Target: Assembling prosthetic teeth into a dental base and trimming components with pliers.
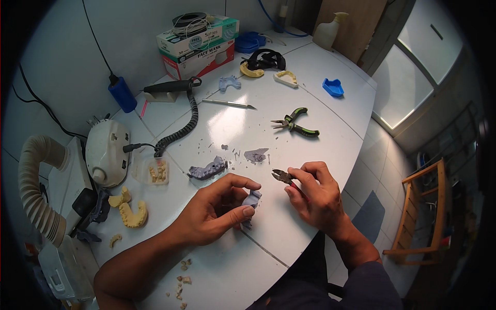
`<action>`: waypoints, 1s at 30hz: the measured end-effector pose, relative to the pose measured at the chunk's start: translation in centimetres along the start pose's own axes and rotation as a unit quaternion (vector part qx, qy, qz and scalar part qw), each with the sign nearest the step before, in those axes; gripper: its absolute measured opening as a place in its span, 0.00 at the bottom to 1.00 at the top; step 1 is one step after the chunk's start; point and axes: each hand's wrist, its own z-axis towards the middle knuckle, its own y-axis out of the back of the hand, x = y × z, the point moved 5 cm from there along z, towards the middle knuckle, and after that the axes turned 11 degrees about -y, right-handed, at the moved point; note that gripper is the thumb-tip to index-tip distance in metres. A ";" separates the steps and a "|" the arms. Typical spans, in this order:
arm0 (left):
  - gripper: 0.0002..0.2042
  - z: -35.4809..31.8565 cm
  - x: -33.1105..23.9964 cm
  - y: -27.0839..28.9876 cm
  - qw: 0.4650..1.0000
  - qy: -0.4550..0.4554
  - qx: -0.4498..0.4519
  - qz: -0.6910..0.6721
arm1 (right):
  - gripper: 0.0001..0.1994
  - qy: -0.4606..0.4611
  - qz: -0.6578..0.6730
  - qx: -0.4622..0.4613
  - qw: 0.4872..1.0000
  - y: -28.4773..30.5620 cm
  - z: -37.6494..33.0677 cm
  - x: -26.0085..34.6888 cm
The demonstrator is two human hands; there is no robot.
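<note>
Left hand (214, 212) pinching grey model (251, 200)

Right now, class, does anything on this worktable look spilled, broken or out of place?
Yes: small grey chips lie scattered across the white table above the hands, and cream-coloured crumbs lie near the front edge.

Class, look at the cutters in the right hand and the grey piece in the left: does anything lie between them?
Nothing visible does. The small cutters in the right hand point at the grey printed piece pinched by the left hand, with only bare table between.
</note>
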 end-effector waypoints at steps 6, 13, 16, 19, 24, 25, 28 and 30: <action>0.21 -0.1 0.4 0.1 0.999 0.004 0.051 0.011 | 0.17 -0.113 -0.108 -0.022 0.987 -0.3 0.1 -1.4; 0.21 0.2 0.4 -0.2 0.993 -0.010 0.115 0.007 | 0.19 -0.141 -0.155 -0.001 0.978 -0.6 1.0 -1.1; 0.21 0.2 0.6 -0.1 0.989 -0.031 0.145 -0.002 | 0.22 -0.063 -0.127 -0.036 0.989 -0.4 2.8 1.0; 0.21 0.3 0.6 -0.1 0.979 -0.057 0.194 0.005 | 0.21 0.048 -0.005 0.123 0.991 -2.8 5.6 2.6; 0.20 0.0 1.1 -0.1 0.974 -0.104 0.199 -0.017 | 0.17 0.156 -0.022 0.224 0.962 -7.7 10.9 5.3; 0.19 0.0 0.9 0.1 0.977 -0.103 0.184 -0.039 | 0.16 0.165 -0.029 0.285 0.944 -8.7 11.7 5.2; 0.21 0.1 -1.2 0.8 0.991 -0.102 0.070 -0.058 | 0.14 0.121 0.045 0.282 0.951 -6.4 15.5 4.5; 0.22 0.3 -1.9 2.3 0.981 -0.170 -0.056 -0.070 | 0.12 0.059 0.153 0.236 0.958 -5.5 17.9 3.0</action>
